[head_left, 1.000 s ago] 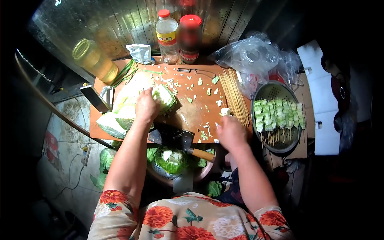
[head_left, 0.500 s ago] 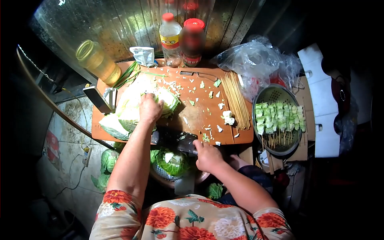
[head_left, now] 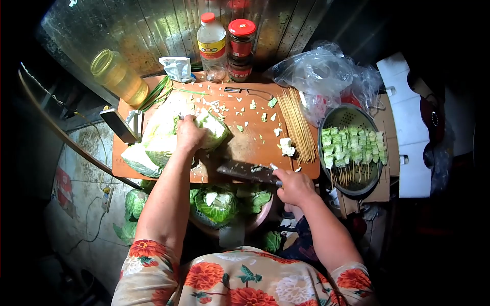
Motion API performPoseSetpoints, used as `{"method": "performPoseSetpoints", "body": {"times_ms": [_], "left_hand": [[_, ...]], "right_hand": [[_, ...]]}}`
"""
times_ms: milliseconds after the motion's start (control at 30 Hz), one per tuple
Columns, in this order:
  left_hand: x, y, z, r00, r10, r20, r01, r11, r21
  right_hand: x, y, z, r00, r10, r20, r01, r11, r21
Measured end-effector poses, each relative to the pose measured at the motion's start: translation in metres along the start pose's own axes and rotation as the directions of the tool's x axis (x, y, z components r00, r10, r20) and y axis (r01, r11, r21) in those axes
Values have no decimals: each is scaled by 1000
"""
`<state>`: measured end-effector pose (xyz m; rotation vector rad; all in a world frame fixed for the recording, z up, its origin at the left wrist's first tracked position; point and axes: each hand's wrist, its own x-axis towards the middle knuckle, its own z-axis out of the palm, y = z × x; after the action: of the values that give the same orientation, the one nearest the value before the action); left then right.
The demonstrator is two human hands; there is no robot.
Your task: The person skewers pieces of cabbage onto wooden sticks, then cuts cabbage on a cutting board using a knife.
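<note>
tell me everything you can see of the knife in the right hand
The knife has a broad, dark blade that looks like metal, with pale scraps on it. The right hand grips it, hiding most of the handle. The blade points left, its face showing to the camera, above the near edge of the orange-brown board; whether it touches the board is unclear.

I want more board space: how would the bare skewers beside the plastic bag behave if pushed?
The bare skewers look thin and straight, so probably stiff and light. No tie shows around them, so a push might scatter or roll them.
</note>
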<state>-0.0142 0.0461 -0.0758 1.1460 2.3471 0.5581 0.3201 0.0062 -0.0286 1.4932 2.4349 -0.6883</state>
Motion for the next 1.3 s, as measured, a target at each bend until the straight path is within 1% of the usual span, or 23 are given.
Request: {"method": "performPoseSetpoints", "body": {"times_ms": [33,67,100,133,200,233,267,300,333,367,400,467,533,600,633,700,733,767,833,933,1000,1200,1300], "left_hand": [[3,-3,2,999,-23,41,25,997,-67],[4,-5,6,999,-22,41,25,997,-68],[2,-4,5,997,2,74,7,992,-129],[-1,-3,3,994,28,105,-8,982,-188],[-6,-3,3,991,12,137,16,980,-200],[-5,-5,6,972,7,236,61,958,-279],[-6,-6,8,943,11,334,114,929,-352],[-10,-4,10,923,2,385,140,930,-341],[-19,2,6,926,46,375,73,953,-295],[-19,-2,12,926,51,374,80,942,-326],[-18,-4,18,926,57,374,87,931,-356],[-27,6,11,930,53,363,83,933,-349],[-29,6,13,934,49,353,78,938,-337],[-25,2,23,955,51,291,50,944,-327],[-24,2,25,955,50,294,51,944,-325],[-21,3,26,966,87,241,-28,971,-238],[-18,1,31,966,87,244,-27,971,-238],[-14,-4,39,971,84,223,-30,972,-233],[-12,-3,42,976,80,203,-32,973,-230],[-15,6,40,982,50,183,-11,978,-210],[-19,13,34,986,30,165,-10,992,-124],[-17,14,37,984,23,176,8,985,-170],[-17,14,37,983,15,183,10,990,-138]], "right_hand": [[-5,-2,-5,996,-69,54,69,998,5],[-9,-3,-8,985,-138,107,138,990,13],[-14,-3,-9,975,-183,128,179,983,44],[-20,-12,-25,958,-128,258,114,991,69],[-25,-2,-21,938,-166,305,120,979,163],[-29,-3,-32,927,-104,361,32,979,200],[-31,0,-34,927,-104,361,32,979,199],[-33,5,-37,956,-129,263,32,938,345],[-34,5,-40,977,-139,160,45,875,483],[-33,1,-43,969,-65,238,-100,780,618],[-29,-5,-41,987,-53,150,-62,739,671],[-21,-18,-30,999,5,46,-35,723,690],[-15,-42,-24,998,54,-30,-24,788,615],[-11,-57,-10,993,67,-97,0,824,567],[-11,-65,-10,995,79,-67,-27,822,569],[-9,-69,-3,996,44,-84,2,873,487],[-9,-71,-2,995,26,-98,21,894,448],[-10,-73,-2,995,27,-96,19,894,448],[-12,-76,-5,997,30,-65,0,911,412],[-13,-77,-6,998,35,-50,-12,914,406],[-16,-80,-10,999,42,-34,-24,914,404],[-17,-79,-7,999,49,-4,-43,897,441],[-15,-81,-7,998,55,29,-62,886,459]]}}
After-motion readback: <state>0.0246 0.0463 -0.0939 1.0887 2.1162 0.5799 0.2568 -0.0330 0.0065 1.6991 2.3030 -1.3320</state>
